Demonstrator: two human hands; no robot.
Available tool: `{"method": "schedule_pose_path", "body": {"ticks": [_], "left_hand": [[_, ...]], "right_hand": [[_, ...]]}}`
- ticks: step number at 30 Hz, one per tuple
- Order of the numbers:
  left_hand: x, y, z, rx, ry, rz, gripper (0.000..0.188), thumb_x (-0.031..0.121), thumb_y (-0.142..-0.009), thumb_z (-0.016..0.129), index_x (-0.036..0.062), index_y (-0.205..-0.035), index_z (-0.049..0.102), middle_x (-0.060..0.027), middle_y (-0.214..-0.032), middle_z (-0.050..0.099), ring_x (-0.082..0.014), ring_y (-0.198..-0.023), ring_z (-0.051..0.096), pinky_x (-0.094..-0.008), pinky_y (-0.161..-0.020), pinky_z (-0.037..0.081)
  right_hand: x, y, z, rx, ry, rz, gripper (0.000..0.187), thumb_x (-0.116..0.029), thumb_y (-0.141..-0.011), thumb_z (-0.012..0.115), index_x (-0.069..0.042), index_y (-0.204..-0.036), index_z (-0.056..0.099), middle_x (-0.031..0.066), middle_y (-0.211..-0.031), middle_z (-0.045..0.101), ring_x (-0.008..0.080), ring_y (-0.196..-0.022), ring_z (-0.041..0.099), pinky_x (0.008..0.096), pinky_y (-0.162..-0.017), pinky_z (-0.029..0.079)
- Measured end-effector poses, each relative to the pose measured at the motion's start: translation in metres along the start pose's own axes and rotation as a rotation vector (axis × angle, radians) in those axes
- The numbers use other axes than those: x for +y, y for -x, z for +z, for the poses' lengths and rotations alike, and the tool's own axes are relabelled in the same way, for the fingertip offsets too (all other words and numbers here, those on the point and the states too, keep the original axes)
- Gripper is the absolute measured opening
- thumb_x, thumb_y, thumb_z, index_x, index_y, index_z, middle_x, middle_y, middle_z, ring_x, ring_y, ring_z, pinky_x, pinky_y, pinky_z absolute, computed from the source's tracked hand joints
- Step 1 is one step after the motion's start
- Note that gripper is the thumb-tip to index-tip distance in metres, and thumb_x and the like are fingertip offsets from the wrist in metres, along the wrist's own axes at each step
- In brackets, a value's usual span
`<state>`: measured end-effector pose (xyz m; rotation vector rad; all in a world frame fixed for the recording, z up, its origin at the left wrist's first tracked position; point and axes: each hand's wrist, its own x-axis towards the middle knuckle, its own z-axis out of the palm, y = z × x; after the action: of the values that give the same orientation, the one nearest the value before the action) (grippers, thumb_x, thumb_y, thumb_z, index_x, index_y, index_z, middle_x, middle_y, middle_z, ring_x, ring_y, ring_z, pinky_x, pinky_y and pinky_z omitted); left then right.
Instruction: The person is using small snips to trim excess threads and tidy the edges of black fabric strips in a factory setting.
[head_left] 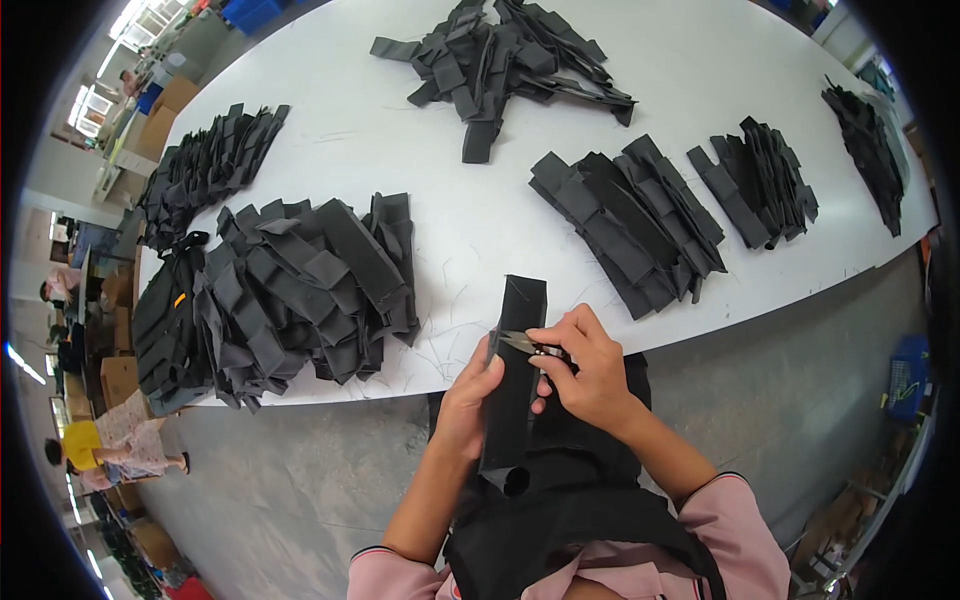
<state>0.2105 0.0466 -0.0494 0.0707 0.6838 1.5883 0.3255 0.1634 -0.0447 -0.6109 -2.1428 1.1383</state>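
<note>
My left hand (466, 405) is closed on a long black fabric strip (512, 415), thumb on its left edge. The strip runs up and down in front of my body, its lower end curled open like a tube and its top end at the table's near edge. In my right hand (597, 380) are small metal thread snips (518, 342), gripped between thumb and fingers. Their pointed blades lie across the strip's face, towards its left edge near my left thumb. Whether the blades touch the cloth, I cannot tell.
The white table (340, 130) carries a large pile of black strips (310, 290) at left, a loose heap (495, 65) at the far middle, and stacked bundles (635, 225) at right. Loose threads lie near its front edge. A person in yellow (82, 443) is off to the left.
</note>
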Motion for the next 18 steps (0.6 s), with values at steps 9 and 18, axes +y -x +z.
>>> {"method": "schedule_pose_path", "body": {"ticks": [9, 18], "left_hand": [[0.002, 0.002, -0.002, 0.015, 0.003, -0.008, 0.042, 0.024, -0.096, 0.045, 0.0044, -0.130, 0.032, -0.0162, -0.111, 0.052, -0.0275, -0.089, 0.059, -0.0372, -0.072, 0.051], [-0.001, -0.003, -0.007, 0.068, -0.025, -0.016, 0.034, 0.028, -0.097, 0.043, 0.0045, -0.120, 0.037, -0.0177, -0.108, 0.053, -0.0257, -0.080, 0.059, -0.0353, -0.067, 0.051]], "right_hand": [[0.000, 0.010, 0.004, 0.118, 0.004, -0.021, 0.024, 0.005, -0.070, 0.068, -0.003, -0.093, 0.066, 0.0074, -0.074, 0.047, 0.0171, -0.061, 0.050, 0.0273, -0.053, 0.043], [0.010, 0.001, 0.003, -0.023, -0.167, 0.096, 0.019, 0.002, -0.073, 0.067, -0.004, -0.092, 0.065, 0.0063, -0.076, 0.049, 0.0152, -0.056, 0.053, 0.0272, -0.050, 0.043]]}}
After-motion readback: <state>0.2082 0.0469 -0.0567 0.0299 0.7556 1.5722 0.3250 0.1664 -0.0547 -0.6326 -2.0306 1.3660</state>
